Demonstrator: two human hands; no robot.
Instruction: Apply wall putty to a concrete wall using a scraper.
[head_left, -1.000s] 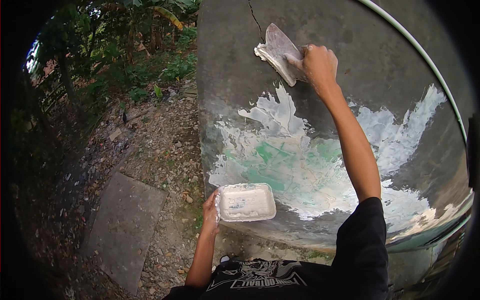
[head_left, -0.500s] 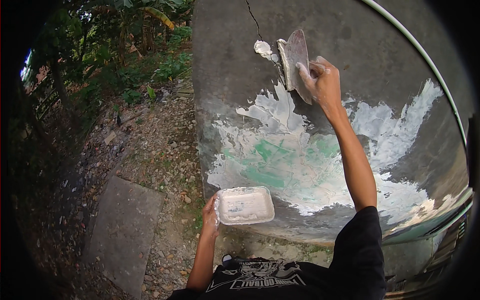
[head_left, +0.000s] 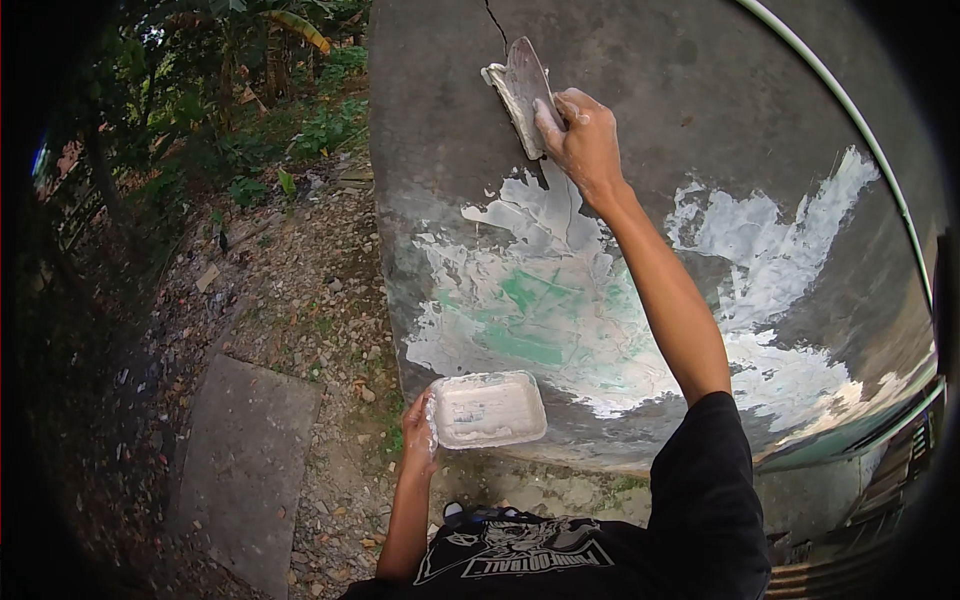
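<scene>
My right hand [head_left: 585,140] grips a flat putty scraper [head_left: 528,88], tilted against the grey wall [head_left: 660,90]. White putty [head_left: 512,112] is heaped along the scraper's left edge, over the lower end of a dark crack [head_left: 495,22]. Below the blade, a patch of white and pale green filler [head_left: 540,300] spreads across the wall. At the wall's lower left, my left hand [head_left: 418,430] holds a shallow white tray [head_left: 490,410] by its left side. Putty coats the tray's inside and smears the fingers of both hands.
A pale pipe [head_left: 850,110] curves down the wall's right side. Left of the wall lies stony ground [head_left: 330,300] with a flat concrete slab [head_left: 250,470]. Plants [head_left: 250,150] grow farther off at the upper left.
My right hand has moved the scraper left and slightly up, onto the dab of putty on the crack. My left hand and the tray have stayed nearly still.
</scene>
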